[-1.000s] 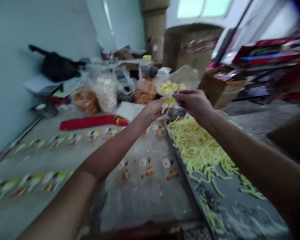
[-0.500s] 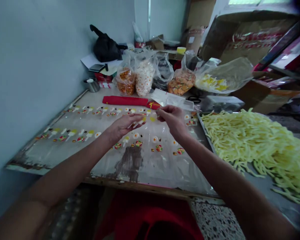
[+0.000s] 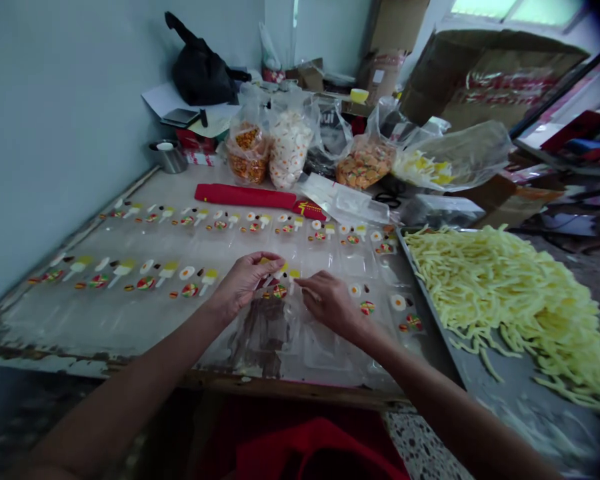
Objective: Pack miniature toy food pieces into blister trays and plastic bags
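The left hand (image 3: 245, 281) is grasping small yellow-and-white pieces (image 3: 282, 267); the right hand (image 3: 331, 301) is bending beside a similar piece (image 3: 294, 274) mid-bench, its grip impossible to tell. Filled bags (image 3: 289, 150) are standing far; pale strips (image 3: 510, 287) are lying right.

One camera, worn on the person's head, looked forward and down over the table (image 3: 75, 327) from its near edge. The left hand (image 3: 247, 280) and right hand (image 3: 330, 301) sat close, around mid-view. The red cloth (image 3: 325, 443) showed beneath, at the bottom edge; the wall (image 3: 80, 127) bounded the left, and the window (image 3: 520, 9) stood far back, upper right.
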Tool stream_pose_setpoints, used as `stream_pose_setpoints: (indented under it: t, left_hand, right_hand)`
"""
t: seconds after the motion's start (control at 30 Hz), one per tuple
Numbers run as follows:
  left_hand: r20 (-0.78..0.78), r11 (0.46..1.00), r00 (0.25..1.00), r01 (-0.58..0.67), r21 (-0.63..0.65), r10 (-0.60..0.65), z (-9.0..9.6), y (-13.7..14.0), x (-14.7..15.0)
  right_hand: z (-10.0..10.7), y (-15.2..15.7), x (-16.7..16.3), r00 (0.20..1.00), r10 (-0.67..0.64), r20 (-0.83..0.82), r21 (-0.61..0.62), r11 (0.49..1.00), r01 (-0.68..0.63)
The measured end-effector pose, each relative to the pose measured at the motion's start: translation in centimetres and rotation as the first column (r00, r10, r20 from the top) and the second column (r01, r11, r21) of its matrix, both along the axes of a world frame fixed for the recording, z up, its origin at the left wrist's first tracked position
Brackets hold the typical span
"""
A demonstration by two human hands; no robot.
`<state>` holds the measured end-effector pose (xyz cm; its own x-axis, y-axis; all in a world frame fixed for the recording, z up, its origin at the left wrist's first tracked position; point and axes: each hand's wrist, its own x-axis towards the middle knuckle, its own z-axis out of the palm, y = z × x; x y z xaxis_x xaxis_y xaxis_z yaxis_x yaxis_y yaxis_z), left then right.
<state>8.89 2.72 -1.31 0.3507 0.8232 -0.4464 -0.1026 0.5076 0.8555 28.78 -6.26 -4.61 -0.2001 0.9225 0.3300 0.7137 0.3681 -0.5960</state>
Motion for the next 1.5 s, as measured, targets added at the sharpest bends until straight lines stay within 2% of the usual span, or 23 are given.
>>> stream_pose_setpoints:
  t: [0.03, 0.07, 0.13, 0.2, 0.33, 0.4, 0.47, 0.53, 0.63, 0.73, 0.8, 0.83, 0.97, 1.07, 1.13, 1.2, 1.3, 1.37, 1.43, 1.5]
  left_hand:
    - [-0.006, 1.000, 1.000, 0.030, 0.001, -0.030, -0.1, -0.3, 0.6]
    - [-0.013, 0.998, 0.998, 0.061, 0.015, -0.061, -0.1, -0.5, 1.3]
    - [-0.012, 0.991, 0.993, 0.115, 0.065, -0.115, 0.1, -1.1, 3.1]
    - [0.016, 0.988, 0.991, 0.135, 0.080, -0.136, 0.4, -1.6, 5.2]
    - [0.101, 0.995, 0.990, 0.104, -0.006, -0.103, 0.6, -1.9, 8.0]
    - [0.114, 0.996, 0.990, 0.083, -0.028, -0.080, 0.3, -1.6, 8.2]
    - [0.117, 0.997, 0.991, 0.069, -0.036, -0.064, -0.1, -0.9, 7.8]
    - [0.136, 0.995, 0.987, 0.089, -0.054, -0.081, -0.3, -0.3, 7.6]
    - [0.181, 0.979, 0.975, 0.155, -0.134, -0.130, -0.2, 0.4, 7.8]
    - [0.206, 0.951, 0.967, 0.200, -0.238, -0.152, 0.3, 0.6, 8.4]
    - [0.217, 0.936, 0.963, 0.217, -0.277, -0.159, 0.7, 0.6, 8.7]
    - [0.216, 0.930, 0.962, 0.226, -0.290, -0.166, 0.9, 0.4, 8.9]
    - [0.191, 0.918, 0.957, 0.266, -0.294, -0.217, 1.4, -0.2, 10.4]
    - [0.230, 0.914, 0.936, 0.320, -0.251, -0.265, 1.4, -0.6, 12.8]
    - [0.274, 0.906, 0.917, 0.354, -0.231, -0.289, 1.3, -1.0, 14.9]
    - [0.303, 0.902, 0.909, 0.363, -0.235, -0.288, 1.2, -1.3, 16.9]
    - [0.310, 0.920, 0.924, 0.306, -0.243, -0.225, 1.1, -1.6, 19.0]
    - [0.271, 0.936, 0.947, 0.245, -0.251, -0.175, 0.9, -1.5, 19.4]
    - [0.224, 0.945, 0.964, 0.203, -0.257, -0.147, 0.7, -1.2, 19.2]
    - [0.203, 0.945, 0.967, 0.201, -0.257, -0.150, 0.5, -0.9, 18.6]
  right_hand:
    - [0.4, 0.1, 0.1, 0.978, -0.117, -0.174, -0.083, 0.991, 0.104]
    - [0.9, 0.4, 0.3, 0.915, -0.220, -0.337, -0.190, 0.968, 0.163]
    - [1.7, 1.1, 1.0, 0.759, -0.327, -0.563, -0.383, 0.917, 0.111]
    - [2.5, 1.7, 2.1, 0.653, -0.355, -0.669, -0.461, 0.887, 0.010]
    - [3.3, 1.5, 5.9, 0.565, -0.488, -0.665, -0.546, 0.834, 0.078]
    - [3.1, 1.1, 8.0, 0.604, -0.509, -0.614, -0.595, 0.801, 0.071]
    - [2.3, 0.9, 9.4, 0.697, -0.468, -0.543, -0.621, 0.783, 0.042]
    - [1.2, 1.2, 9.9, 0.796, -0.409, -0.447, -0.608, 0.791, 0.064]
    - [-0.2, 1.7, 9.3, 0.911, -0.335, -0.241, -0.495, 0.850, 0.181]
    - [-0.7, 1.6, 8.6, 0.964, -0.263, 0.027, -0.233, 0.937, 0.262]
    - [-0.4, 1.1, 8.5, 0.956, -0.255, 0.142, -0.091, 0.959, 0.269]
    - [0.0, 0.8, 8.5, 0.948, -0.279, 0.152, -0.070, 0.954, 0.292]
    - [2.8, 0.2, 8.7, 0.891, -0.454, 0.026, -0.117, 0.884, 0.453]
    - [4.7, 0.6, 8.9, 0.923, -0.384, 0.014, -0.149, 0.912, 0.382]
    - [5.2, 1.0, 9.2, 0.930, -0.365, -0.037, -0.205, 0.914, 0.351]
    - [5.4, 1.0, 9.8, 0.890, -0.394, -0.229, -0.307, 0.897, 0.318]
    - [5.7, -0.2, 11.4, 0.731, -0.425, -0.534, -0.425, 0.882, 0.203]
    - [5.8, -1.7, 13.0, 0.672, -0.483, -0.561, -0.451, 0.859, 0.241]
    - [5.4, -3.3, 14.9, 0.669, -0.557, -0.491, -0.504, 0.809, 0.303]
    - [4.4, -4.4, 16.6, 0.684, -0.600, -0.415, -0.594, 0.748, 0.296]
